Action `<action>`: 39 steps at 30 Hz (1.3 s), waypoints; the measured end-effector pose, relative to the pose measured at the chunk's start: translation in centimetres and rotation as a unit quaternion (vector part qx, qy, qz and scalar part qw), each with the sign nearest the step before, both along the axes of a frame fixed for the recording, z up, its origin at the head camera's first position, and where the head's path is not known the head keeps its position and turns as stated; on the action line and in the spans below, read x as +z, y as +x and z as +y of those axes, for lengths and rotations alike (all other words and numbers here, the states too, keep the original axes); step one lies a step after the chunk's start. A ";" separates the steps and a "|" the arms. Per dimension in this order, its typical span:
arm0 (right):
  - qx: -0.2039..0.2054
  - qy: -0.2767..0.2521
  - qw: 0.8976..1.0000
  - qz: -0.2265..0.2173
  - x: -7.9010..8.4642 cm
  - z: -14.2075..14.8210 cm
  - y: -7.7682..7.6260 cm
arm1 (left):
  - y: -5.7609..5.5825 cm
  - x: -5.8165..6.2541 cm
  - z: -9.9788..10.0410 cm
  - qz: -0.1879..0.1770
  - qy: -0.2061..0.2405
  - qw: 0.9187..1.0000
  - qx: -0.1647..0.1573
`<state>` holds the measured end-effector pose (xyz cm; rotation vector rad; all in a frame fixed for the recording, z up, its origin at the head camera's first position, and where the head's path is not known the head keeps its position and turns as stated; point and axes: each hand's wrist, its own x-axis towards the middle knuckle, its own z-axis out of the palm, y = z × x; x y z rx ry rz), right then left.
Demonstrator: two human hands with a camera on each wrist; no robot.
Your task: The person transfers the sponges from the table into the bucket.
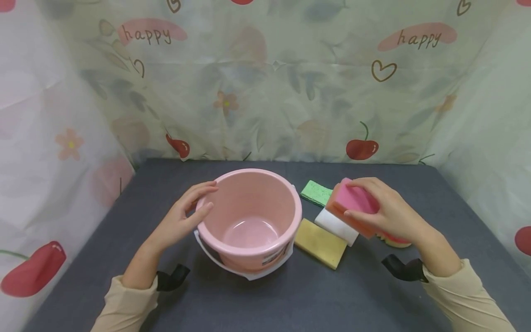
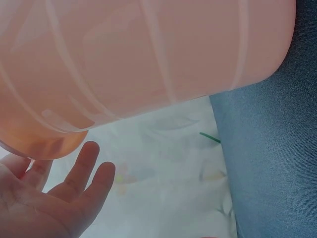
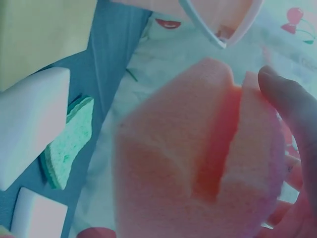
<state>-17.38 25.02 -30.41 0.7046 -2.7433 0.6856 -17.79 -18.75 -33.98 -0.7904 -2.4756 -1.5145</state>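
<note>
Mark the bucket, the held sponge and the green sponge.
Bucket [image 1: 249,203]: head view, on its inner far wall.
Held sponge [image 1: 354,198]: head view, on its pink face.
Green sponge [image 3: 70,144]: right wrist view, on its broad face.

The bucket [image 1: 249,198] was pale pink, its handle [image 1: 249,277] white. There was a pink-and-orange sponge [image 1: 356,199], a mint-green sponge [image 1: 316,193], a white sponge [image 1: 336,226] and a mustard-yellow sponge [image 1: 321,244]. The tabletop [image 1: 332,297] was dark blue-grey, the sleeves [image 1: 466,297] beige. The pale curtain [image 1: 274,106] carried red cherries, brown hearts, orange flowers and "happy" on pink patches.
</note>
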 end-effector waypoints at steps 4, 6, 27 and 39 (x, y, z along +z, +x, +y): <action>0.008 -0.007 1.000 0.024 0.3 -0.5 0.0 | 0.0 0.0 0.0 -0.003 -0.002 1.000 0.002; 0.010 -0.009 0.999 0.032 0.5 -0.7 -0.1 | 0.0 0.0 0.0 -0.003 -0.002 1.000 0.002; 0.038 -0.023 0.995 0.085 3.0 -3.4 -0.5 | 0.0 0.0 -0.1 -0.008 0.002 1.000 -0.002; 0.061 -0.054 0.992 0.098 4.4 -5.3 -0.1 | 0.0 0.0 0.0 -0.007 0.003 1.000 -0.005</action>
